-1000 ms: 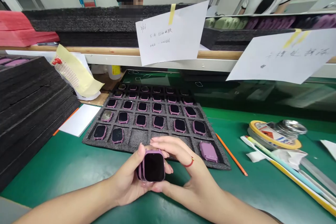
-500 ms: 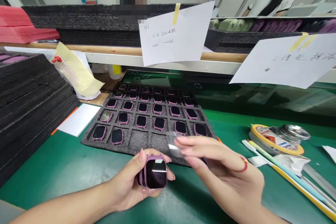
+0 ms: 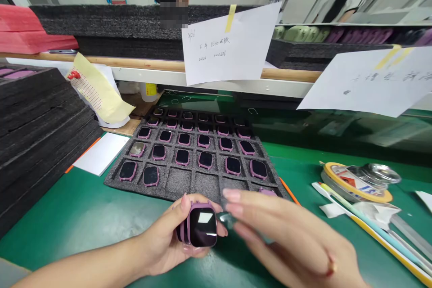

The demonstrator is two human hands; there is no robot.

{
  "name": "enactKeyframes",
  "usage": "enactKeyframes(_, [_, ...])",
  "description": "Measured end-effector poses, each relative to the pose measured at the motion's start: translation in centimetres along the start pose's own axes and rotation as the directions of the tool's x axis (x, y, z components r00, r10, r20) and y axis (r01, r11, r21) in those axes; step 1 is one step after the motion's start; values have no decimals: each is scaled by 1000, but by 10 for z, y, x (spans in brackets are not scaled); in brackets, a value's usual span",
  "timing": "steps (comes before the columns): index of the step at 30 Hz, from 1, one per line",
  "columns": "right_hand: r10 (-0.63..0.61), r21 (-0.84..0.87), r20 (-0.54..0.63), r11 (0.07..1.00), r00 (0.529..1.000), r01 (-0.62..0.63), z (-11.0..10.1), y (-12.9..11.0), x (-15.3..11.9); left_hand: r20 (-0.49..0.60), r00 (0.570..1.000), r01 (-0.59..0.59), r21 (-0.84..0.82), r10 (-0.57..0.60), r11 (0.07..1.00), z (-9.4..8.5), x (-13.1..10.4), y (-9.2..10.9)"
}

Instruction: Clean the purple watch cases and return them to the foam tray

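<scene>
My left hand (image 3: 162, 245) is closed round a small stack of purple smartwatch cases. The front smartwatch case (image 3: 202, 227) faces me, its dark glossy screen reflecting a light. Just to the right, my right hand (image 3: 297, 234) is slightly blurred, its fingertips pinched on a clear plastic film (image 3: 227, 219). The film hangs close to the left hand's fingertips; whether it touches the case I cannot tell. Behind both hands lies a black foam tray (image 3: 178, 182) with rows of purple watch cases in its compartments. My right hand hides part of its front right corner.
Stacked black foam trays (image 3: 43, 144) stand at left beside a white paper pad (image 3: 101, 153). At right lie a yellow tape roll (image 3: 357, 182), toothbrushes (image 3: 371, 229) and metal tweezers (image 3: 410, 234). A shelf edge with hanging paper notes (image 3: 229, 49) crosses behind the tray. People are beyond.
My right hand has moved lower and turned, bringing the clear film down beside the watch case. A purple case at the tray's front right now shows. My left hand has barely moved.
</scene>
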State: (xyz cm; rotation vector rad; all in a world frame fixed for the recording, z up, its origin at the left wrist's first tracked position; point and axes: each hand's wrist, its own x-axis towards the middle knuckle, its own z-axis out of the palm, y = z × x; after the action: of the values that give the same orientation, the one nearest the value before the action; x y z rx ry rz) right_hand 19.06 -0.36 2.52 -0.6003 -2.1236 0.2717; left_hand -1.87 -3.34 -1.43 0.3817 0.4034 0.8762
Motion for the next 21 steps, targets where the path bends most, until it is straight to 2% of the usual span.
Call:
enactKeyframes(3, [-111,124,90,987,990,100,8,-3,-4,-57,998,10,-31,-12,999,-1,0,1])
enactKeyframes(6, [-238,162,73,961,969,224,18,-3,-4,-148,988,36,-22,-39,999,-1,-1,3])
enactKeyframes(9, [-313,84,86,948,946,306,26,-5,1,-224,972,56,-61,-68,997,-1,-2,3])
enactKeyframes(11, [-293,-21,96,955,951,296,28,-7,4,-262,963,49,-72,-67,996,-2,-3,3])
enactKeyframes(15, [-288,-208,63,932,955,295,18,-11,6,-384,923,-4,39,19,999,-2,-3,4])
enactKeyframes(16, [-238,-246,85,936,968,252,10,-10,5,-408,912,-5,70,33,998,0,-2,5])
enactKeyframes(17, [-103,-307,122,942,987,137,1,-7,3,-430,902,1,96,40,995,2,-2,5])
enactKeyframes(18, [106,-401,150,915,983,-37,-9,-2,1,-446,894,7,120,48,993,4,-1,5])
enactKeyframes(19, [339,-507,148,833,929,-223,-21,4,-2,-454,889,12,145,56,989,6,0,5])
enactKeyframes(20, [591,-619,107,668,799,-412,-32,13,-7,-455,888,14,172,67,985,7,1,4])
enactKeyframes(21, [722,-683,44,527,691,-506,-42,22,-12,-452,889,16,201,78,980,8,2,3])
